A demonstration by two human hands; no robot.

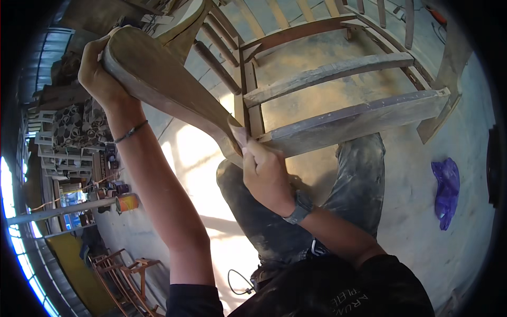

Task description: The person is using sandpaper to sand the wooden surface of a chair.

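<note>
A bare wooden chair frame (336,119) stands before my knees, its seat rails dusty and without a panel. Its broad, rounded armrest (158,67) slopes from the upper left down to the near front corner. My left hand (97,71) grips the wide end of that armrest, the fingertips partly hidden behind it. Close to the narrow end, my right hand (265,170) pinches a folded sheet of sandpaper (238,132) against the armrest's side edge. Slim wooden spindles (218,67) stand beneath the armrest.
A purple plastic bag (446,194) lies on the concrete floor at the right. To the left are an orange-yellow can (126,203), stacked pale chairs (63,154), patterned cushions (81,123) and brown wooden frames (126,277). Sunlight falls on the floor beside my knee.
</note>
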